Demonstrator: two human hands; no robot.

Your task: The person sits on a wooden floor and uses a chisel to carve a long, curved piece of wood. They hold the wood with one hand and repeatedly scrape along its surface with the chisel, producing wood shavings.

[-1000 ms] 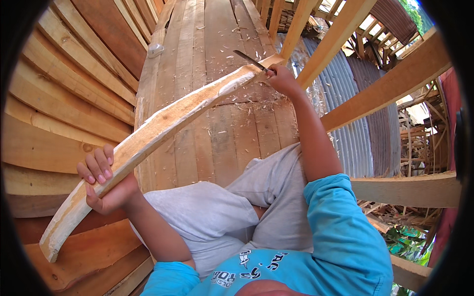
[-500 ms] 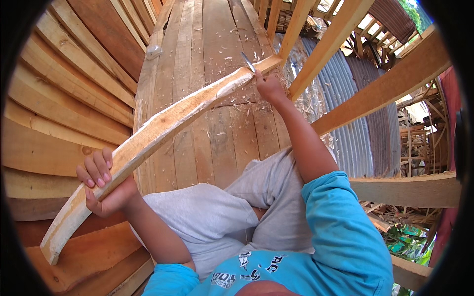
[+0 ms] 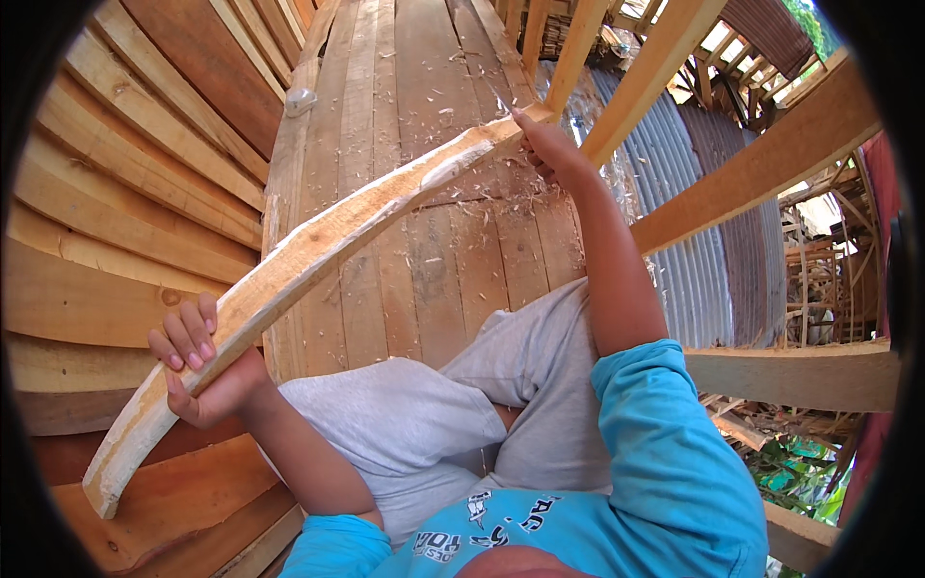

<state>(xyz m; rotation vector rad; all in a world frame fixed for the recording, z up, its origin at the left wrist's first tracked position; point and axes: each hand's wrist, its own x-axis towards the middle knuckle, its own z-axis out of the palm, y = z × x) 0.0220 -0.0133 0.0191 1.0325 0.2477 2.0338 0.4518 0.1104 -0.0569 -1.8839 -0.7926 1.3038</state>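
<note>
— The curved wooden plank [image 3: 289, 275]: where is it found, and how would it be expected to handle?

— It is held slantwise above the plank floor [image 3: 424, 260], its lower end toward the near left corner, its upper end toward the far edge by the slanted beam [image 3: 626, 77]. It is judged stiff and fairly heavy, rough-hewn (splinters are likely), not slippery. A grip low on the plank, with a second support at the far tip, seems soundest.

— And the hands?

— The left hand [image 3: 198, 371] is wrapped narrowly round the lower part. The right hand [image 3: 549, 154] is closed at the upper tip, over a thin blade [image 3: 501, 100], it seems; its exact grip cannot be told.

— What differs from a second ago?

— The blade was then seen raised clear above the tip; now it is brought down against the wood. Shavings [image 3: 482, 193] are scattered beneath.
</note>
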